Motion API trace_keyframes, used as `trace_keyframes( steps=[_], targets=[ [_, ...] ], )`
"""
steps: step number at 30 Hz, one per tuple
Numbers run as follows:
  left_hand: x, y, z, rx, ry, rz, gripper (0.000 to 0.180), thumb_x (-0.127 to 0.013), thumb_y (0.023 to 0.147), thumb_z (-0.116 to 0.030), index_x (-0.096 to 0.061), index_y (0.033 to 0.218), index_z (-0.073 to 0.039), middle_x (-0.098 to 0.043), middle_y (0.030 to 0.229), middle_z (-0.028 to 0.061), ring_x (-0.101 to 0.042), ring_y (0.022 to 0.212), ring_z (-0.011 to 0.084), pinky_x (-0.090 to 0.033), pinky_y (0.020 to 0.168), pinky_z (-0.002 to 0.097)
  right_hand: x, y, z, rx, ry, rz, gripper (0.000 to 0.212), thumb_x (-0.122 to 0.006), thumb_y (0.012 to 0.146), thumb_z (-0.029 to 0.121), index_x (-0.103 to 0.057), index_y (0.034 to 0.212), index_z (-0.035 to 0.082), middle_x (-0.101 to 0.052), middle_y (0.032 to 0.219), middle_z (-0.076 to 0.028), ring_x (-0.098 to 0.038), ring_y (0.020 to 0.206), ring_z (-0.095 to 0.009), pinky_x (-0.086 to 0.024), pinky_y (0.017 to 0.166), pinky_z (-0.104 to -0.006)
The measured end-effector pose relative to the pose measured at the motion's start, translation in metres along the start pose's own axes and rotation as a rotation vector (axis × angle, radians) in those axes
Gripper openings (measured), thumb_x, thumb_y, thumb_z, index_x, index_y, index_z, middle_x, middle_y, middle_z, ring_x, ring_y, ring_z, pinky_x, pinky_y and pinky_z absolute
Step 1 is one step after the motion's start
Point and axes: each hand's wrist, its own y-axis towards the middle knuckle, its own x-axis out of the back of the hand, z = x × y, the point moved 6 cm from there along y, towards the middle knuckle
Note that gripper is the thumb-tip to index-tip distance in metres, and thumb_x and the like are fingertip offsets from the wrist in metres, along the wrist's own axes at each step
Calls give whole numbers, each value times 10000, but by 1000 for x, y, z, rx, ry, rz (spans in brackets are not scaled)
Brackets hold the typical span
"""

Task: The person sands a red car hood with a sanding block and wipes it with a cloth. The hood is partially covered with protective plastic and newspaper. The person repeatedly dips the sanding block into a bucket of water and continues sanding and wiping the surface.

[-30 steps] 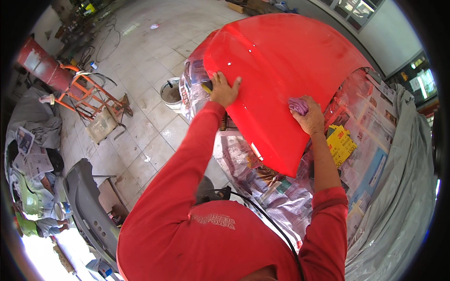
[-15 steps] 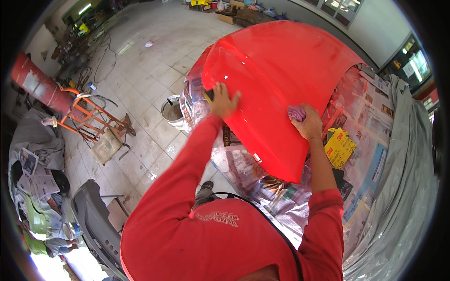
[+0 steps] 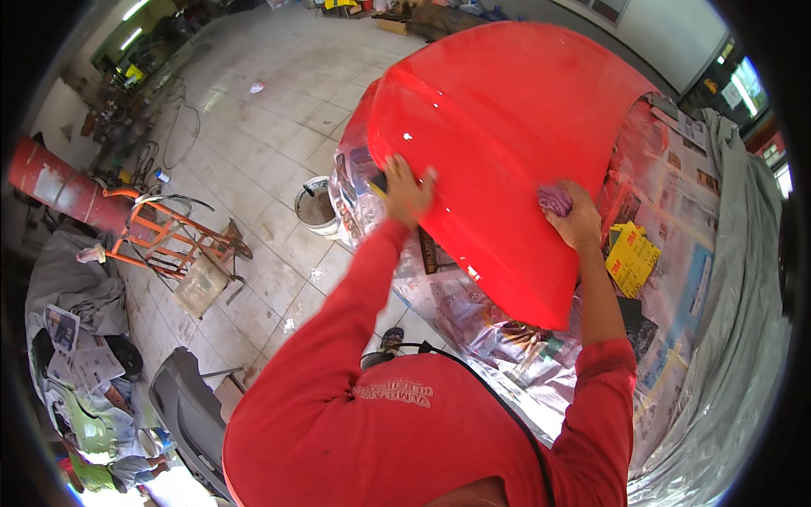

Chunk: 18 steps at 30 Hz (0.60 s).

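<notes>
A glossy red car body panel (image 3: 507, 152) spreads in front of me, its near end tapering toward my body. On its left edge lies my left hand (image 3: 407, 196), slightly blurred. A folded piece of sandpaper (image 3: 378, 183), dark with a yellow side, shows under those fingers. My right hand (image 3: 580, 221) rests at the panel's right edge, its fingers closed around a bunched purple cloth (image 3: 554, 200). Just right of that forearm, yellow sandpaper sheets (image 3: 632, 258) lie on the newspaper masking (image 3: 676, 198).
A white bucket (image 3: 316, 211) stands on the tiled floor left of the panel. Farther left are an orange hand truck (image 3: 173, 241) and a red drum (image 3: 63, 182). Grey sheeting (image 3: 735, 338) drapes the right side. A dark grey car part (image 3: 190, 414) sits at lower left.
The whole view has shifted a little. My left hand, with the sandpaper, has slid slightly nearer along the panel edge. My right hand keeps its place on the panel with the cloth.
</notes>
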Motion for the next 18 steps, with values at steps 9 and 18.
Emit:
trace_keyframes(
  steps=[9, 18],
  targets=[
    [20, 29, 17, 28, -6, 76, 1032, -552, 1049, -634, -238, 1629, 160, -235, 1684, 424, -151, 1624, 526, -216, 1324, 524, -7, 6, 8, -56, 7, 43, 603, -859, 779, 336, -668, 1315, 139, -699, 1334, -126, -642, 1272, -360, -547, 1074, -477],
    [-5, -100, -50, -303, -64, 275, 1023, -544, 1034, -673, -234, 1686, 53, -181, 1760, 307, -127, 1650, 468, -185, 1328, 555, -8, -5, -18, -47, -46, 45, 651, -844, 788, 382, -656, 1368, 152, -685, 1387, -142, -619, 1325, -371, -521, 1121, -489]
  ],
)
